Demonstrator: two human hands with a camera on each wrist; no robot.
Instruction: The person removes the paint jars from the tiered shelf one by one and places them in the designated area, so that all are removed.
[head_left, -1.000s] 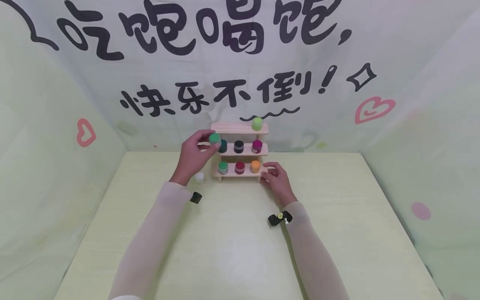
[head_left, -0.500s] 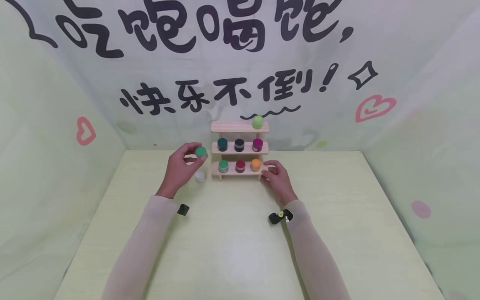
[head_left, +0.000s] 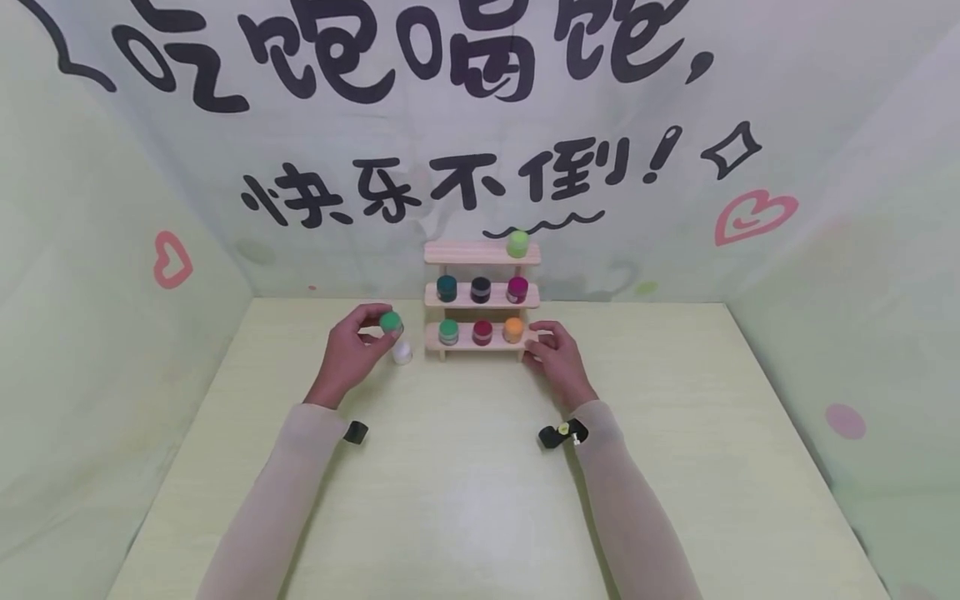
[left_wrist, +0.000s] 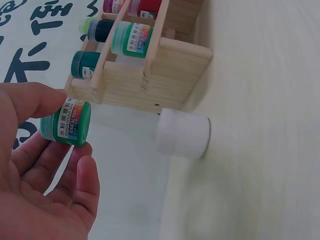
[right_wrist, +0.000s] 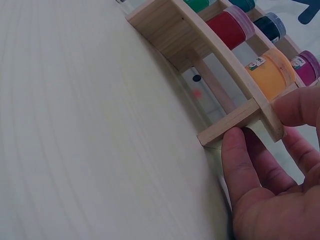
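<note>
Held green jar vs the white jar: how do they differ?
Support: the held green jar is pinched in the left hand, off the table; the white jar stands on it.
Label: the held green jar shows a printed label; the white jar shows none on its visible side.
Shared: both short, round.

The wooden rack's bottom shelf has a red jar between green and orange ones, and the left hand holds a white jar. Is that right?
Not quite: the left hand holds a green jar, as the left wrist view shows; the white jar stands on the table. The rest is right.
</note>
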